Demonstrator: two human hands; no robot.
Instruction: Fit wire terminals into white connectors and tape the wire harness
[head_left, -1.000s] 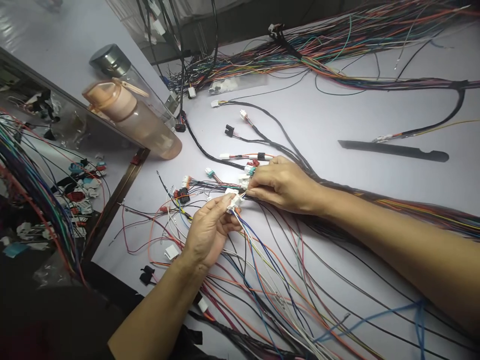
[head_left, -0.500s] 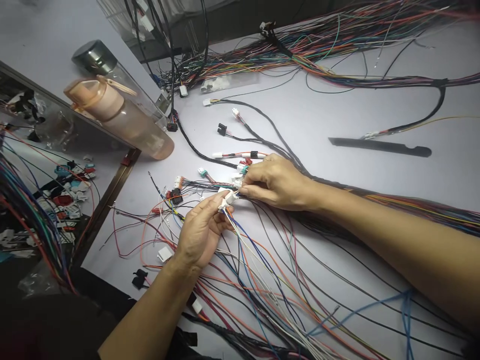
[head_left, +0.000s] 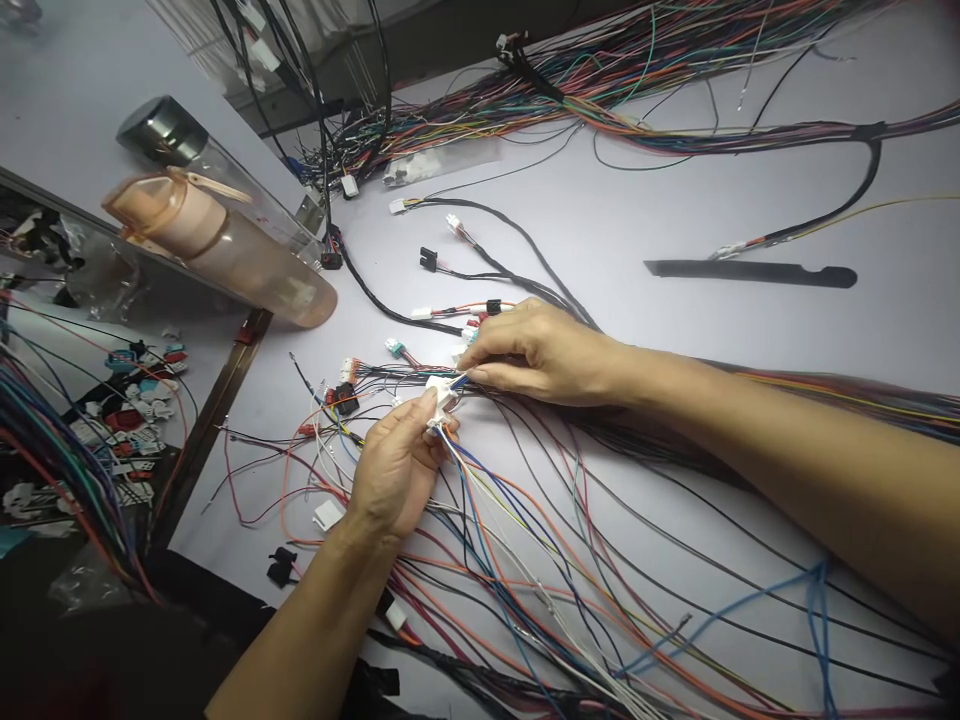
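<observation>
My left hand (head_left: 401,460) is closed, its thumb and fingers pinching a white plastic connector (head_left: 442,397). Several coloured wires (head_left: 469,460), blue, white and orange among them, hang from its lower end. At the connector's upper right side, my right hand (head_left: 536,355) pinches a short blue wire (head_left: 458,381) between thumb and fingertips. Whether the wire's tip sits inside the connector I cannot tell. Just behind the right fingertips lie white and teal connectors (head_left: 471,333), partly covered. A connector with orange and white parts (head_left: 349,371) and a black one (head_left: 345,398) rest left of my hands.
Two bottles, one peach (head_left: 255,265) and one with a dark lid (head_left: 165,130), lie at the left. A dark flat blade-shaped tool (head_left: 750,272) is at the right. A wire bundle (head_left: 600,85) runs along the back. Loose connectors fill a tray area (head_left: 142,400) at far left.
The connector shows more plainly between my hands, and a blue wire is now visible at my right fingertips. The whole view has shifted slightly.
</observation>
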